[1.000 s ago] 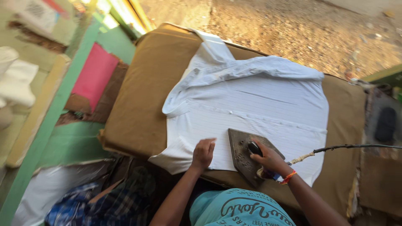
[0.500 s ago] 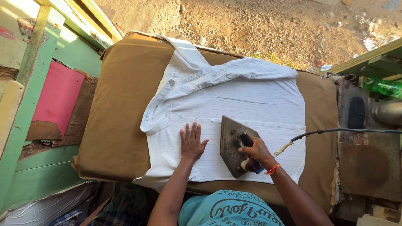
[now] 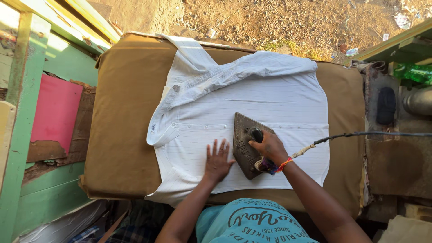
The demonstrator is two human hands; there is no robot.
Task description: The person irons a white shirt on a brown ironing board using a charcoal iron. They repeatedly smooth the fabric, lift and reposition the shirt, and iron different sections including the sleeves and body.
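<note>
A white striped shirt (image 3: 270, 96) lies spread flat on a table padded with brown cloth (image 3: 121, 121). A heavy dark metal iron (image 3: 244, 139) rests on the shirt's middle, point facing away from me. My right hand (image 3: 270, 147) grips its black handle; a coloured band circles the wrist. My left hand (image 3: 217, 161) presses flat on the shirt just left of the iron, fingers spread. A cord (image 3: 360, 134) runs from the iron off to the right.
Green wooden framing (image 3: 27, 90) and a pink panel (image 3: 56, 112) stand along the left. To the right sit a rusty surface with a black object (image 3: 386, 104) and a green bottle (image 3: 414, 72). Bare dirt ground (image 3: 288, 22) lies beyond the table.
The iron and my right hand have slid up the shirt toward its middle. My left hand has followed and now lies flat beside the iron. The view has shifted.
</note>
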